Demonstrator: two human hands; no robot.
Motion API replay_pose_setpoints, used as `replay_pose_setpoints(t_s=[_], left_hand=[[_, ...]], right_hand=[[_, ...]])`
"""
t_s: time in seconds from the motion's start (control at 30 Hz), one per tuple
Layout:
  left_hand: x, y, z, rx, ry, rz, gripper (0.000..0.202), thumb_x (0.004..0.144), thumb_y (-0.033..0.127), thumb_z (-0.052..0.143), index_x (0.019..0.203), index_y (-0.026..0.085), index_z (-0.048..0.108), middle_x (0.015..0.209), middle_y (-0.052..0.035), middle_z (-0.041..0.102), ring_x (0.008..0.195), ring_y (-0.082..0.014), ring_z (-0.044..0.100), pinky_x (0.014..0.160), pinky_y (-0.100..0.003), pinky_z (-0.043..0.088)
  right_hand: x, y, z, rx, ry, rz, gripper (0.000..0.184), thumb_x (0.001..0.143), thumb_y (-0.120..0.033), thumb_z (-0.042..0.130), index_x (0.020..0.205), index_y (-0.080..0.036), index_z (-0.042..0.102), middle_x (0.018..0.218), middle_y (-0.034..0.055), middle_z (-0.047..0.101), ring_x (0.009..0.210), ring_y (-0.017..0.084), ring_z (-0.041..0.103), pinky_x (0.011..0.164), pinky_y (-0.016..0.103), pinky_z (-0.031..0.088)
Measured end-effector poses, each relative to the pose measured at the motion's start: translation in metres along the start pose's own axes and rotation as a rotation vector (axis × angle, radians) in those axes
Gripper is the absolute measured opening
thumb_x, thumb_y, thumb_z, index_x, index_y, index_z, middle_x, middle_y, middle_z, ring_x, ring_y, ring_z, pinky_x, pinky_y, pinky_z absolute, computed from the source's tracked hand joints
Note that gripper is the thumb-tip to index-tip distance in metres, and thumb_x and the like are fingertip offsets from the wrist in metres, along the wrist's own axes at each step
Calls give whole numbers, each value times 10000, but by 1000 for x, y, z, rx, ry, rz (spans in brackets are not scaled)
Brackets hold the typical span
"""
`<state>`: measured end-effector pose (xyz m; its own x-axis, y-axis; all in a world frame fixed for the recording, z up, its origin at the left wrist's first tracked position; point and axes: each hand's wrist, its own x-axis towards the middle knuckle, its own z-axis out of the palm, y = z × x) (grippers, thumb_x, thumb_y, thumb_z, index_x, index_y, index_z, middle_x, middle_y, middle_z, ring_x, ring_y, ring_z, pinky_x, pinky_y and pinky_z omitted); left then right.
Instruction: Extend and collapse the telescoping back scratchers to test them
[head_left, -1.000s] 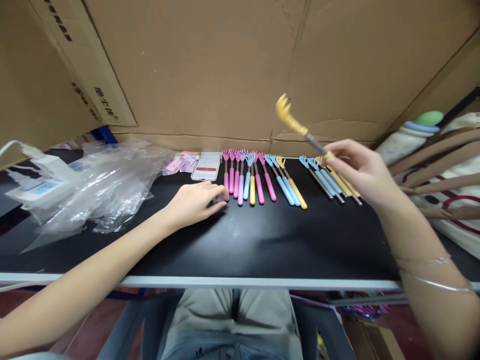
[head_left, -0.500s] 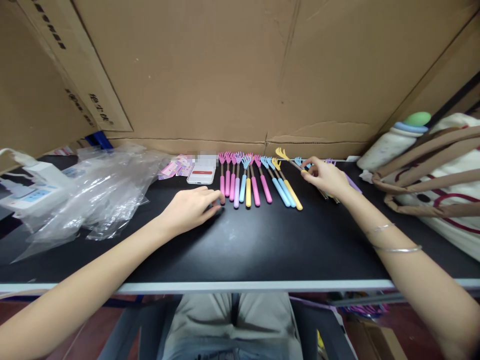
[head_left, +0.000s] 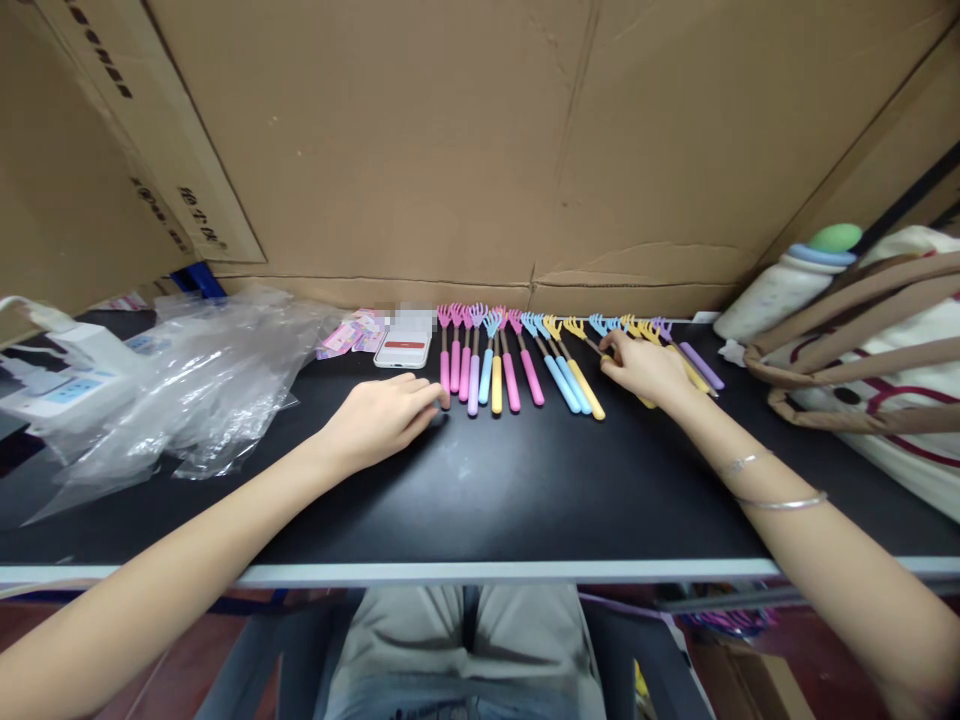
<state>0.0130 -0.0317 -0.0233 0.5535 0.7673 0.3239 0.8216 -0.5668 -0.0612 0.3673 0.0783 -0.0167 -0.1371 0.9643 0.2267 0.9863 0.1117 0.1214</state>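
Observation:
Back scratchers with small claw-shaped heads and coloured handles lie in a row on the black table. My right hand (head_left: 643, 370) is closed on a yellow back scratcher (head_left: 574, 328), whose head and part of its shaft show left of my fingertips; its handle is hidden by the hand. Under and beyond this hand lie several blue and yellow ones and a purple back scratcher (head_left: 702, 366). My left hand (head_left: 386, 415) rests on the table with curled fingers, their tips at the handle end of the leftmost pink back scratcher (head_left: 445, 370). What they hold, if anything, is hidden.
Clear plastic bags (head_left: 217, 380) and a white power strip (head_left: 71, 375) lie at the left. Beside pink cards (head_left: 352, 335) lies a phone (head_left: 403, 352). A bottle (head_left: 780, 285) and a cloth bag (head_left: 885, 400) stand at the right. Cardboard (head_left: 450, 150) walls the back.
My right hand has lowered the yellow back scratcher, its head swinging down to the right into the row. More scratchers show at the right. My left hand has hardly moved.

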Motion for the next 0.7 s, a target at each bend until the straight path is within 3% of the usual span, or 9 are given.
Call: replay_pose_setpoints(t_s=[0.4,0.5,0.6,0.7], left_hand=[[0,0,2,33,-17,41,196,923,264,401,998,236,580,934,6,649,884,-134,595,628,-207,421],[0,-1,2,39,-25,42,192,922,267,404,999,238,578,937,6,644,881,-140,595,624,-213,418],[-1,-1,3,42,-27,49,194,924,268,400,992,236,579,936,1,640,877,-138,592,615,-208,413],[-1,-1,2,40,-32,54,202,927,272,393,992,235,581,941,-3,638,878,-136,589,613,-203,409]], right_hand=[[-4,-16,2,19,35,-120,355,863,-427,408,1104,-213,558,844,65,646,798,211,596,577,278,336],[-1,-4,-6,51,83,-102,346,880,-429,383,1078,-215,570,846,67,656,847,225,585,592,289,346],[3,16,-12,89,183,3,332,882,-387,373,1055,-208,591,880,90,667,904,255,566,599,309,347],[6,33,-10,103,177,78,322,870,-369,380,1027,-204,607,914,104,668,908,260,558,577,307,336]])
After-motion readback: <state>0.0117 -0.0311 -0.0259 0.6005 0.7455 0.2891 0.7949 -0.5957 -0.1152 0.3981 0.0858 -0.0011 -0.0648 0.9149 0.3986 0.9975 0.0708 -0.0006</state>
